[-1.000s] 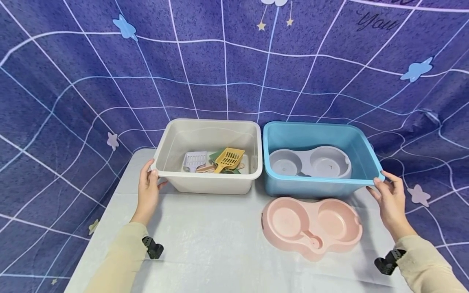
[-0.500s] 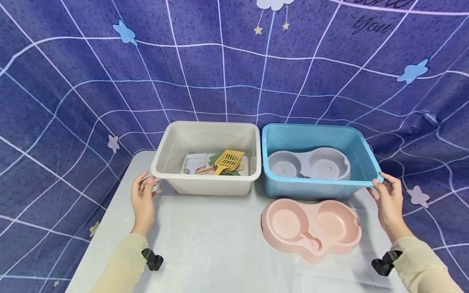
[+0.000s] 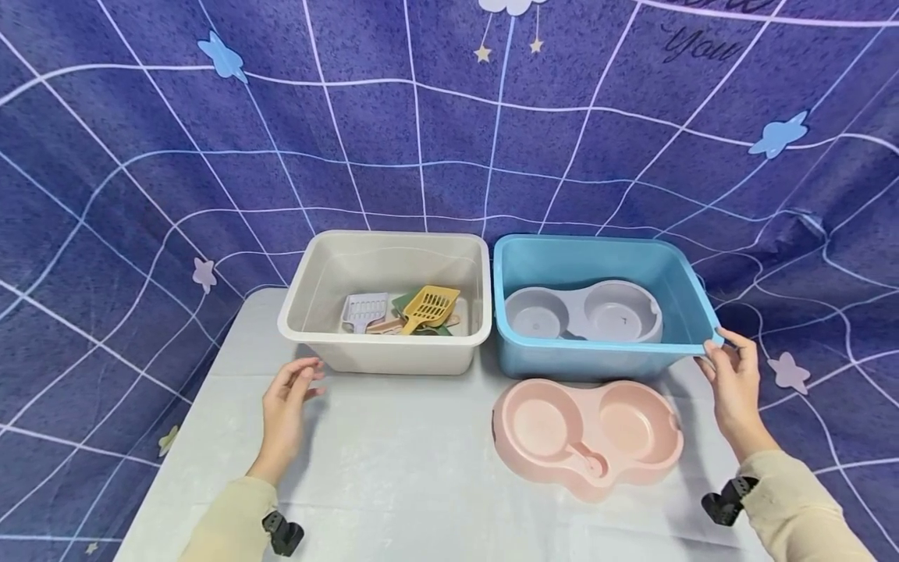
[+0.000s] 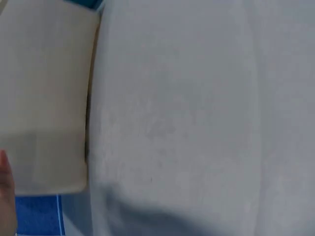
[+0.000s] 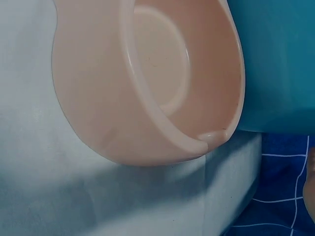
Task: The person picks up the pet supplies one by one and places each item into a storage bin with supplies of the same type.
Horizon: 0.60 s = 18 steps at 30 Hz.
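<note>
My left hand (image 3: 284, 402) is off the beige plastic tub (image 3: 393, 355), its fingers loosely bent just in front of the tub's near left corner. Inside that tub lie a yellow slotted litter scoop (image 3: 431, 304), a pale lilac slotted scoop (image 3: 365, 308) and some green and tan pieces partly covered by them. My right hand (image 3: 733, 390) holds the near right rim corner of the blue plastic tub (image 3: 583, 361) between thumb and fingers. A grey double pet bowl (image 3: 576, 304) sits in the blue tub. In both wrist views the hands show only at the frame edge.
A pink double pet bowl (image 3: 590, 453) lies on the white-covered table (image 3: 393, 468), directly in front of the blue tub. The two tubs stand side by side against a purple-blue patterned curtain (image 3: 393, 117), which also hangs along the left and right.
My left hand has let go of the beige tub's left rim and come down in front of its corner. The right hand stays at the blue tub's corner. The head view has shifted slightly.
</note>
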Available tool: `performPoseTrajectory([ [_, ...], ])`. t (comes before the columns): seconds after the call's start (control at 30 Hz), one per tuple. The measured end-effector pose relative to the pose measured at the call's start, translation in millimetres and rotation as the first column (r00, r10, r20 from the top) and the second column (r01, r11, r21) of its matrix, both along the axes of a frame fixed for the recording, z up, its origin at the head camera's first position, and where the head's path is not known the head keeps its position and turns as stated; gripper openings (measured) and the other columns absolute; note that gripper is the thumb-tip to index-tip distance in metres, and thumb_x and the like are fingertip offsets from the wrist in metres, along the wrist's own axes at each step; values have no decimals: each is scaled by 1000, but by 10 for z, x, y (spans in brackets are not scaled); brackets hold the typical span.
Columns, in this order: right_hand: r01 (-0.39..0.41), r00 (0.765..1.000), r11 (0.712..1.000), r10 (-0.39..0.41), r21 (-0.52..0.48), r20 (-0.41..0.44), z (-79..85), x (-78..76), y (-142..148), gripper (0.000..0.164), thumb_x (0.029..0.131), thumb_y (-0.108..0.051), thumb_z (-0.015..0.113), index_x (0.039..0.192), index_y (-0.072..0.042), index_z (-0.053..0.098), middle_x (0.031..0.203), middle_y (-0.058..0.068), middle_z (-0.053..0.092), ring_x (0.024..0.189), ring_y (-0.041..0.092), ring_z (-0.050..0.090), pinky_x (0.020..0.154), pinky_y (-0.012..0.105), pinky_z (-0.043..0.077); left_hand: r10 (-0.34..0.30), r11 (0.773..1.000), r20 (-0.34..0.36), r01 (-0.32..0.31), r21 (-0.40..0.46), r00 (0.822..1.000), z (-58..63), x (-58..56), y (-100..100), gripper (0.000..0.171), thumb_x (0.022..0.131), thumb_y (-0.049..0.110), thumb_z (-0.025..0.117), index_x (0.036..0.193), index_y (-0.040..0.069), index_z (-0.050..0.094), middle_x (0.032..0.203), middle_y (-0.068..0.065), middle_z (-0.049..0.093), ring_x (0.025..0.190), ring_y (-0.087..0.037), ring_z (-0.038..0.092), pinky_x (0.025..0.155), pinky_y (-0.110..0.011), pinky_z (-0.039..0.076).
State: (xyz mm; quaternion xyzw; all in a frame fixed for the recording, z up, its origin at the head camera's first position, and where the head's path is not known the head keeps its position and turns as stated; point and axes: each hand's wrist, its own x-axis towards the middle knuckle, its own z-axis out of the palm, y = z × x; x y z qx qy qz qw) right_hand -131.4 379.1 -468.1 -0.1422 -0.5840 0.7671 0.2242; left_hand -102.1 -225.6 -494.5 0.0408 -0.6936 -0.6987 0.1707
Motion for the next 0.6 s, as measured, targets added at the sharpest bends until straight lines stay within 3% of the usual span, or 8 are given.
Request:
performPoseTrajectory([
  [0.13,-2,1000,1000,2,19,4,-18,-6,14,25,98,2,55,117,-14,57,104,4,53,91,7,62,81,14,54,-135,990,47,137,-31,990,-18,58,119,30,104,11,50,118,-15,56,110,-3,67,96,-13,63,77,-28,59],
  [0.23,-11,1000,999,10,50,14,-19,-6,34,24,97,2,55,117,-13,56,105,4,53,93,7,62,81,13,54,-234,970,89,239,-50,968,-50,76,195,33,105,14,49,122,-13,56,114,-6,66,98,-11,64,81,-32,59],
  [0.3,-6,1000,997,5,70,19,-13,-12,48,24,97,2,56,116,-13,56,105,5,54,94,8,62,81,13,54,-312,945,130,322,-57,941,-80,77,241,36,106,17,47,126,-11,56,121,-12,65,101,-10,64,86,-37,59],
  [0.43,10,999,996,-13,89,34,-11,-34,69,25,96,3,57,116,-11,57,105,4,56,95,9,62,81,13,54,-457,879,207,474,-43,865,-159,83,336,41,106,20,47,133,-10,52,130,-23,59,109,-17,64,92,-44,55],
  [0.5,25,999,996,-29,80,40,-15,-46,70,25,96,3,57,116,-11,58,103,4,57,94,10,62,79,13,55,-487,858,253,512,-41,836,-184,91,397,42,105,23,48,134,-8,52,131,-24,57,111,-21,63,95,-44,54],
  [0.6,42,998,997,-45,69,39,-19,-63,57,24,96,4,56,115,-11,58,102,4,57,93,10,62,78,14,55,-496,846,318,532,-34,808,-220,97,496,43,104,26,51,134,-5,54,132,-20,58,115,-27,61,97,-45,53],
])
